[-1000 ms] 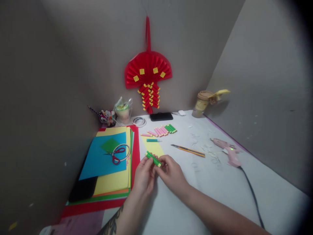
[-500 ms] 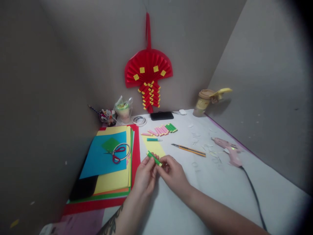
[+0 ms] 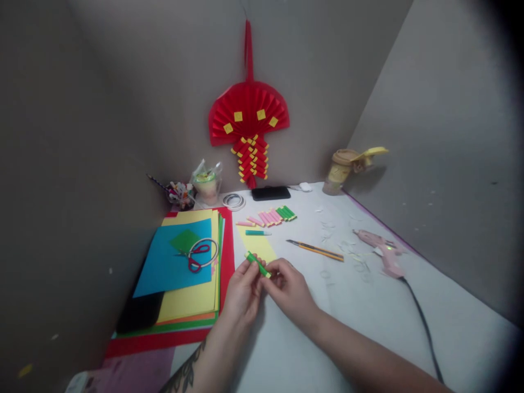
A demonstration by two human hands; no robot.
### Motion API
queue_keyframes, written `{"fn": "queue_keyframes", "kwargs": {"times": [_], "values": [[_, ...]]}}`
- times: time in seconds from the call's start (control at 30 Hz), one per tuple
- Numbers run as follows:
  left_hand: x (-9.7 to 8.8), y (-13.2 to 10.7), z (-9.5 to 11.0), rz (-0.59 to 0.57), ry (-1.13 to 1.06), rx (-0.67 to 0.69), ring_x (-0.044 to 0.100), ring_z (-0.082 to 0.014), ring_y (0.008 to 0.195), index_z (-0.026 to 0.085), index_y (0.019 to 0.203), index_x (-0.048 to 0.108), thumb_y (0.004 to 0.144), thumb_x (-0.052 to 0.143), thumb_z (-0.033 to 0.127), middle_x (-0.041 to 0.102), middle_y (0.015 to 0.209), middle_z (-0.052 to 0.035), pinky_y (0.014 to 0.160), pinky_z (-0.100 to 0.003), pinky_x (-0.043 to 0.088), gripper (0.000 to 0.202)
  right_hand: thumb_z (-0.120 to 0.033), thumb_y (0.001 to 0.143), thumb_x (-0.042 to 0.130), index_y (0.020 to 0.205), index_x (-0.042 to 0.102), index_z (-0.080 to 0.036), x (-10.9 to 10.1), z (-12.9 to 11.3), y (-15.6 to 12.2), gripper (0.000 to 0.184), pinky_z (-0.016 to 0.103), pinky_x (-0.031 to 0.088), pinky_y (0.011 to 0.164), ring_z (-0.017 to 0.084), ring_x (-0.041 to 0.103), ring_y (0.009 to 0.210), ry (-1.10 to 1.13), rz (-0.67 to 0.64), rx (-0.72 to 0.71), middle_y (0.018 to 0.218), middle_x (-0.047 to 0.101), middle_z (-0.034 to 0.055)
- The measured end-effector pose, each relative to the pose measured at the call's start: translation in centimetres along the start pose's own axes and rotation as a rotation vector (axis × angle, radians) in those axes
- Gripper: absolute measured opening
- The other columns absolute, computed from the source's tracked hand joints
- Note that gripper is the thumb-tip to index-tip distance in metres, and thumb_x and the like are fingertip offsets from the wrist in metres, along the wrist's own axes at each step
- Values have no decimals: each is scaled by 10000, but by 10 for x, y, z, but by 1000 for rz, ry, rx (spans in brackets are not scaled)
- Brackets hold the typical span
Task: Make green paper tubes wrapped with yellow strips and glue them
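Between my hands is a green paper roll (image 3: 257, 265) with yellow ends, tilted down to the right. My left hand (image 3: 242, 289) is closed on its middle, thumb on top. At its lower right end, the fingers of my right hand (image 3: 290, 286) pinch the yellow tip. Just beyond lies a yellow paper strip (image 3: 260, 244), with a teal capped pen or blade (image 3: 256, 233) across it. Farther back, several finished pink rolls (image 3: 270, 217) and green rolls (image 3: 286, 213) sit in a row. A yellow craft knife (image 3: 317, 250) rests to the right of my hands.
A pink glue gun (image 3: 380, 251) with its black cord lies at the right, near paper scraps. At the left are stacked coloured papers (image 3: 188, 305), red-handled scissors (image 3: 196, 259) and a tape ring. A phone (image 3: 271, 193), cups and a red fan ornament (image 3: 249, 112) are at the back.
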State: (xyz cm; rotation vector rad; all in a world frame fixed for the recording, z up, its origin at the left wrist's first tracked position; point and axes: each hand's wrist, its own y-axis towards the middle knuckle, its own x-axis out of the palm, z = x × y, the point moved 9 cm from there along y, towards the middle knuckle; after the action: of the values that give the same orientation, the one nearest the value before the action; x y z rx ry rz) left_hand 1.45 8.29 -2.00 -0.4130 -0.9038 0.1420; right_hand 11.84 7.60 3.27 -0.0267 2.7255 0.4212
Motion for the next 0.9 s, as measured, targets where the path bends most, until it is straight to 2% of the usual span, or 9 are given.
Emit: {"fn": "queue_keyframes", "kwargs": {"times": [0.17,0.3,0.4,0.7,0.9], "values": [[2,0,1,-34,-9,15,644,-102,698,112,862,662,677,747,121,671,787,-40,640,-168,533,204,-167,748,589,836,549,-196,2,3,-1,101,246,425,539,132,529,638,71,-16,52,805,570,14],[2,0,4,-33,-16,29,649,-105,704,115,874,660,691,730,104,678,815,-46,630,-170,536,196,-196,741,613,1002,497,-211,3,10,-3,286,240,422,508,99,490,548,146,-1,121,824,561,-6],[-1,1,6,-1,-24,35,648,-100,703,113,877,661,720,693,77,676,813,-46,614,-160,532,164,-217,721,641,1034,462,-214,1,14,-5,361,240,427,517,103,495,570,154,29,146,836,552,-7],[-6,1,10,72,-51,57,648,-86,710,98,856,661,791,577,8,665,801,-47,624,-146,536,139,-166,735,611,801,510,-203,-5,1,-1,126,243,406,542,137,490,667,35,27,1,771,508,1],[-7,-1,5,72,-63,41,647,-87,686,107,855,648,796,573,11,664,796,-47,581,-141,531,135,-182,781,597,769,521,-200,-9,-10,-1,79,261,413,587,148,495,681,-24,63,-97,737,507,4]]}}
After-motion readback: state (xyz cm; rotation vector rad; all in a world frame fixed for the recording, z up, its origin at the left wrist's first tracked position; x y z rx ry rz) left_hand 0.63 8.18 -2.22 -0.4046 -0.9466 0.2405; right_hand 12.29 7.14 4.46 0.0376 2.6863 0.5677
